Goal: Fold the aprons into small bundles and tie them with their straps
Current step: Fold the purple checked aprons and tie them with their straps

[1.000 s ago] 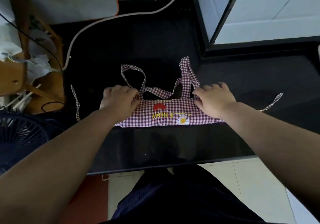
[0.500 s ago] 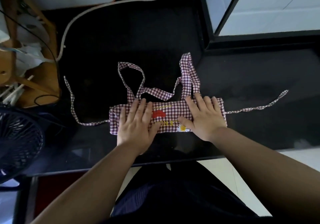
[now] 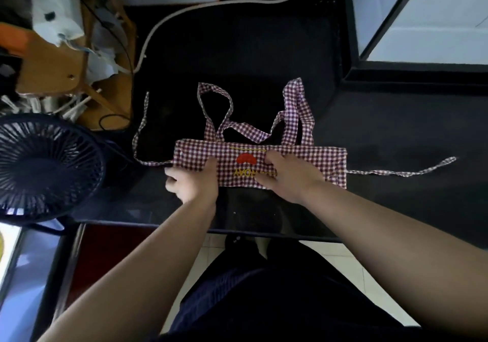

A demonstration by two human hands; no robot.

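A red-and-white gingham apron (image 3: 327, 164) lies folded into a long narrow strip on the black tabletop (image 3: 396, 130), its red and yellow embroidery facing up. My left hand (image 3: 192, 180) grips the strip's near edge close to its left end, thumb on top and fingers curled. My right hand (image 3: 289, 176) lies on the middle of the strip, fingers pointing left beside the embroidery. The neck loop (image 3: 215, 104) and a wider strap (image 3: 299, 109) trail away from me. One thin waist strap (image 3: 140, 133) curves off left, the other waist strap (image 3: 401, 171) runs right.
A dark fan (image 3: 45, 167) stands at the table's left end. Behind it sits a wooden stand (image 3: 52, 59) with paper and cords. A white cable (image 3: 211, 6) crosses the far tabletop. White panels (image 3: 422, 11) rise at the back right. The table's near edge (image 3: 184, 227) is close to my body.
My left hand slid from flat on the strip to its left end and curled onto the near edge. My right hand shifted left to the middle.
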